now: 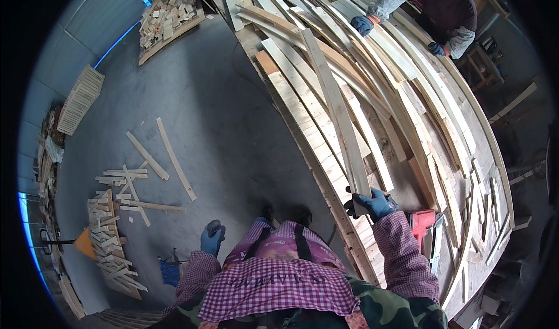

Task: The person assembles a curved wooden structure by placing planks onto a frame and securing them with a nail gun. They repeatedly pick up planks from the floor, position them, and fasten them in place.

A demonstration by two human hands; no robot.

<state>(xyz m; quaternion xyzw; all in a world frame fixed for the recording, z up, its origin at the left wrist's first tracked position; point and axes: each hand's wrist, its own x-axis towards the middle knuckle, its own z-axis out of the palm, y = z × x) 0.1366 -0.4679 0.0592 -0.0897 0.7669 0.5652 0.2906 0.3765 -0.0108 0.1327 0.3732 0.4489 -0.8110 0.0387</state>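
Note:
My right hand [375, 204], in a dark blue glove, grips the near end of a long wooden board [334, 108]. The board slants away over the other planks, its far end reaching the middle of the pile. Just right of my right forearm lies a red and grey power tool [421, 221], which looks like a nail gun and is partly hidden by my sleeve. My left hand [213, 237], gloved too, hangs beside my lap with loosely curled fingers, and I see nothing in it.
A long workbench [326, 184] piled with planks [402, 96] fills the right side. Across it, a co-worker's gloved hand [364, 24] rests on the planks. Loose wood strips [174, 157] lie on the floor to the left, near a pallet of offcuts [110, 241]. Another offcut heap [172, 17] stands farther back.

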